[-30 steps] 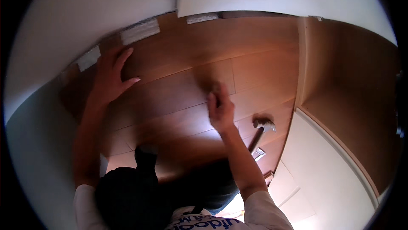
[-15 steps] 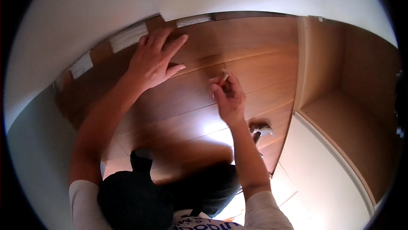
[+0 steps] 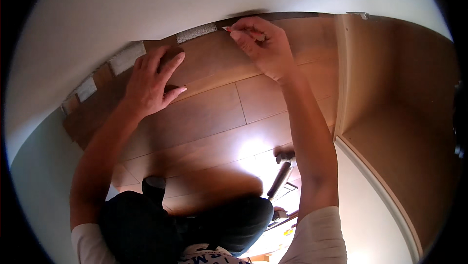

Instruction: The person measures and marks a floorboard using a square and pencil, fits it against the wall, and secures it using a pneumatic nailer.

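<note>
Beside the person's bent knee [image 3: 246,217], a hammer [image 3: 279,180] lies on the wooden floor [image 3: 200,110]. Farther out, the left hand [image 3: 150,82] is laid over the plank [image 3: 209,57] by the wall [image 3: 161,3], its fingers loosely spread. Up near the wall's foot, the right hand [image 3: 267,47] pinches a red pencil [image 3: 227,29], whose pale tip points left, just beside the end of a whitish patch [image 3: 196,33].

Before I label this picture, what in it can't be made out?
In the head view:
Red pointed tool: mostly hidden by the right hand.
Hammer: part of its head is behind the right forearm.
Brown compartment: far end cut off by the dark fisheye rim.
Yellow thing: too small to identify.
</note>
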`<state>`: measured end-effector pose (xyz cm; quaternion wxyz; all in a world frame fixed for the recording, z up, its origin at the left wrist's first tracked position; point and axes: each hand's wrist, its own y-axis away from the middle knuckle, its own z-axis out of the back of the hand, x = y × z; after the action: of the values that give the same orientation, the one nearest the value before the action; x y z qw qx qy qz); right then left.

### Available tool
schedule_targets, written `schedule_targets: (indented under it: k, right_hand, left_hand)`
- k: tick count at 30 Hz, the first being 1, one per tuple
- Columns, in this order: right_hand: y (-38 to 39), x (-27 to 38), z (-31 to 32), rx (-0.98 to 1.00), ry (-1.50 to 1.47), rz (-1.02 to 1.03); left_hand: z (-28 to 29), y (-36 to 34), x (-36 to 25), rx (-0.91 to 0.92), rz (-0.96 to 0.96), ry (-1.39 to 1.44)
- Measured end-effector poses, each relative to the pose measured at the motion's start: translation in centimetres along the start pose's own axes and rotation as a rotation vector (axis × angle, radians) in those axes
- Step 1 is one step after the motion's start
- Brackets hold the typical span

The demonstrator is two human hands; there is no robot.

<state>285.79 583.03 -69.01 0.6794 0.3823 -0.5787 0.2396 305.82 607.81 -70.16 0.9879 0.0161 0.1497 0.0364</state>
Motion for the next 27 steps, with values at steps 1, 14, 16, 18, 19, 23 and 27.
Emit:
schedule_targets:
  k: [1,14,16,18,19,23,27]
  right_hand:
    - [-0.3,0.1,0.1,0.015,0.102,0.031]
    - [-1.1,-1.8,0.1,0.020,0.376,0.326]
    - [-1.2,-2.0,0.2,0.026,0.366,0.357]
    - [-1.3,-2.1,0.2,0.031,0.357,0.386]
    - [-1.3,-2.1,0.2,0.024,0.355,0.408]
    - [-1.2,-2.3,0.3,0.047,0.341,0.399]
    - [-1.2,-2.0,0.3,0.050,0.373,0.398]
  left_hand:
    - [-0.1,-0.2,0.0,-0.019,-0.011,0.000]
    - [-0.2,0.5,0.2,0.026,0.013,0.046]
    - [-0.3,0.4,0.2,0.028,0.011,0.040]
    - [-0.5,0.4,0.3,0.029,0.007,0.036]
    - [-0.6,0.4,0.4,0.030,0.005,0.018]
    - [-0.8,0.7,0.3,0.019,0.004,0.007]
    - [-0.6,0.6,0.4,0.029,0.004,0.031]
